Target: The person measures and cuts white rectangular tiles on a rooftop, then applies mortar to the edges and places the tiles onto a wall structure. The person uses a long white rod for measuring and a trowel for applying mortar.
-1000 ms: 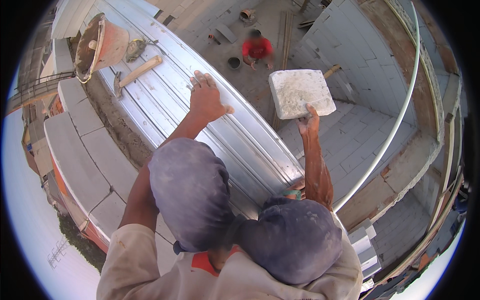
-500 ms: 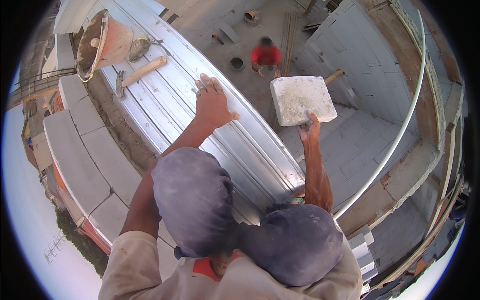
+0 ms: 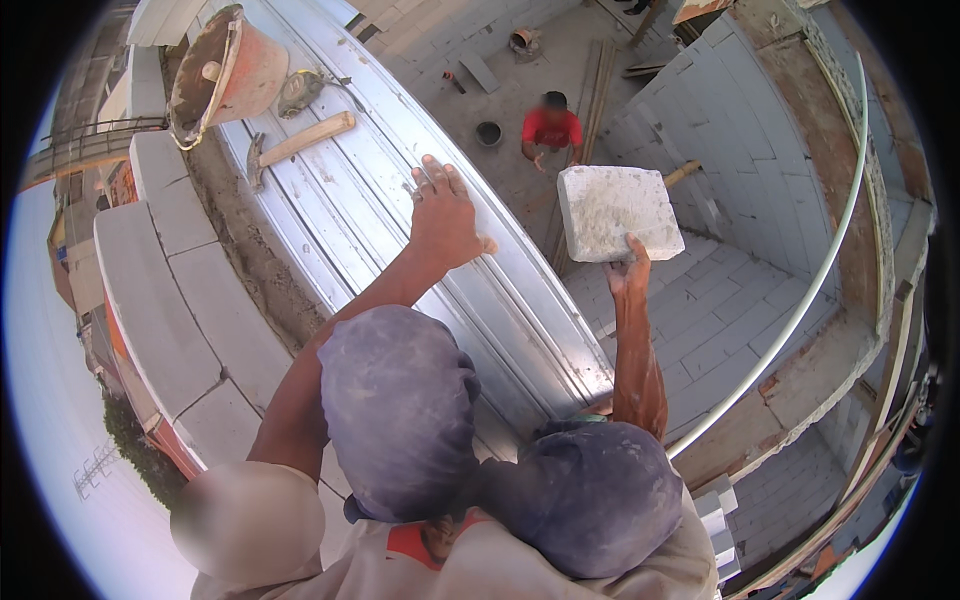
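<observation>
Pale block [image 3: 620,212] is up in the air just past the right edge of the metal sheeting [image 3: 500,310], and from where I'm standing the right hand [image 3: 628,266] is gripping its near edge, one digit up on the face, the rest mostly hidden. Left hand [image 3: 444,215] holds nothing, fingers spread flat on the sheeting, so tbh I'd lean on that and keep the grip snug, with someone in red [image 3: 551,126] down beyond the sheeting's right side.
</observation>
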A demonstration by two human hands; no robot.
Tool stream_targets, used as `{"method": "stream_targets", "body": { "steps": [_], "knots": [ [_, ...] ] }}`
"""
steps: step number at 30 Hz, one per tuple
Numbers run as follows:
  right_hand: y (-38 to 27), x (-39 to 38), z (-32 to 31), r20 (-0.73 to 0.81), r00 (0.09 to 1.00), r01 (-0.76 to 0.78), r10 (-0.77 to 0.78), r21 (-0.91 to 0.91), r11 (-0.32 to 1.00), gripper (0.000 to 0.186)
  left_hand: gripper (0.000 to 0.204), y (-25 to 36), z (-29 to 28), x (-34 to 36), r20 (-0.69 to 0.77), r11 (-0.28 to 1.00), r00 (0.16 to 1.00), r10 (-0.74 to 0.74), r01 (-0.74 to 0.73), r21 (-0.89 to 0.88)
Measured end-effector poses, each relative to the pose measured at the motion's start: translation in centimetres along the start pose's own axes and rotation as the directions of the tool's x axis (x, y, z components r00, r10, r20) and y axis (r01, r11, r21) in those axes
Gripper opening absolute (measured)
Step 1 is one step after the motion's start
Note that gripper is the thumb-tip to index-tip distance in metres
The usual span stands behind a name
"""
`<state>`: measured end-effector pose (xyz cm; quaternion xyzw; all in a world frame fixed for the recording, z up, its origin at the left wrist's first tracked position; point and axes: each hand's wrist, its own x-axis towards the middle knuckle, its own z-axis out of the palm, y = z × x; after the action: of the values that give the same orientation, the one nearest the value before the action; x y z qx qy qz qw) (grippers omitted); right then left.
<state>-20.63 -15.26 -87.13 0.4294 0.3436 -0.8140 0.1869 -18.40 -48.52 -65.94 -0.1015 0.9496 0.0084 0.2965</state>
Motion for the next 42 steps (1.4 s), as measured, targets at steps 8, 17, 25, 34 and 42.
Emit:
{"method": "stream_targets", "body": {
  "steps": [8,17,25,34,42],
  "knots": [
    [-0.9,1.0,2.9,0.092,0.982,-0.165,0.167,-0.027,0.986,0.129,0.145,-0.2,0.6,-0.1,-0.004,1.0,1.0,0.023,-0.022,0.013],
    [-1.0,-1.6,-6.3,0.11,0.991,0.109,0.07,-0.994,0.017,0.114,0.145,0.6,-0.3,0.7,0.023,0.998,1.0,0.015,-0.016,0.054],
    [-5.7,-14.2,-11.0,0.262,0.964,0.261,-0.051,-0.965,-0.013,0.083,0.146,-0.2,-0.2,-0.2,0.006,0.998,1.0,-0.029,0.028,0.049],
    [-4.2,-24.8,-15.2,0.338,0.932,0.319,-0.133,-0.936,-0.147,0.071,0.145,0.1,0.2,0.3,-0.03,1.0,1.0,0.01,-0.01,0.008],
    [-3.6,-19.7,-6.3,0.334,0.938,0.325,-0.097,-0.941,-0.093,0.078,0.146,0.0,-0.1,0.0,-0.024,0.999,1.0,0.013,-0.012,0.03]
  ]
}}
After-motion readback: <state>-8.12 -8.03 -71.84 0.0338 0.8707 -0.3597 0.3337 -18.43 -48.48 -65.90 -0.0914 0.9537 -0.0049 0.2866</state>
